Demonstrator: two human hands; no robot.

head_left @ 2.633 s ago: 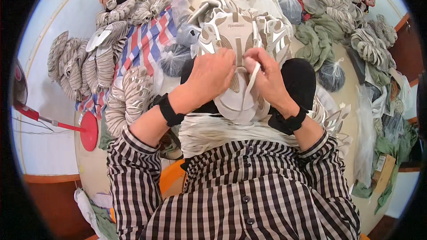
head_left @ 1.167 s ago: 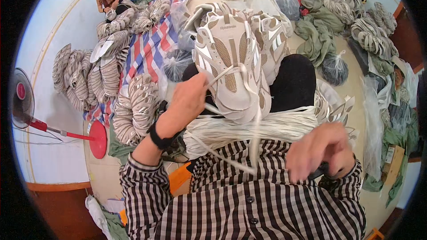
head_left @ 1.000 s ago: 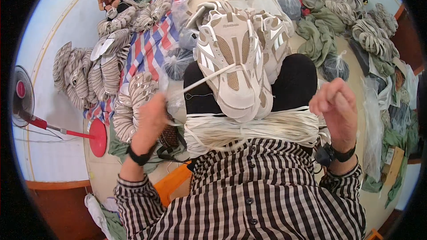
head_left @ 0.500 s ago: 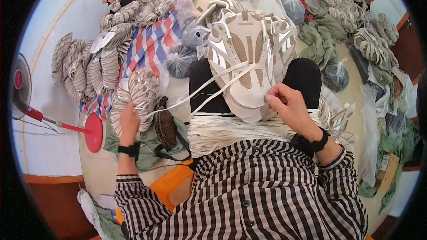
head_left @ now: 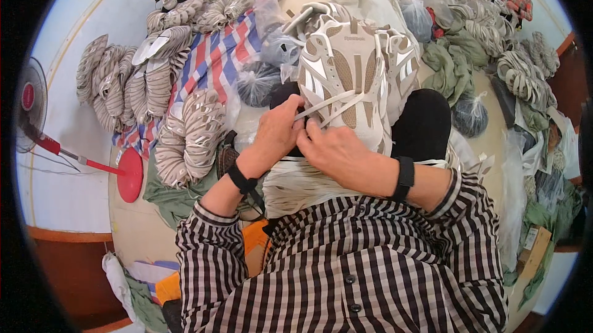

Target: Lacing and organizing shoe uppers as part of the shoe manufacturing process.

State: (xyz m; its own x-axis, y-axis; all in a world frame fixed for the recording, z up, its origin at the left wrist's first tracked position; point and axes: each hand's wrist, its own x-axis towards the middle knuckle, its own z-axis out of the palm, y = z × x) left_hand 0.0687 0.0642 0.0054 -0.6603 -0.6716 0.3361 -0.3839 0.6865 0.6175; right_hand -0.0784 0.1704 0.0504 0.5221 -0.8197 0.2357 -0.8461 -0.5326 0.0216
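Observation:
On my lap rests a stack of beige and white shoe uppers (head_left: 353,46), toe end toward me, with brown mesh panels. A white shoelace (head_left: 336,103) crosses the front of the top upper. My left hand (head_left: 278,126) pinches the lace at the upper's left edge. Right beside it, my right hand (head_left: 336,147) has its fingers bent and closed at the same spot, fingertips on the lace. The lace ends are hidden by my hands. Across my thighs, under my wrists, lies a thick bundle of white laces (head_left: 302,185).
Bundled uppers (head_left: 191,135) lie to my left, with more piles (head_left: 117,83) beyond on a striped sheet (head_left: 213,55). A red-based fan (head_left: 130,175) stands at far left. Plastic bags (head_left: 469,113) and green cloth (head_left: 441,70) lie to the right. Two people sit at the back.
My left hand has come in from the far left, where it held the lace stretched out. The right hand has moved left from the toe to meet it.

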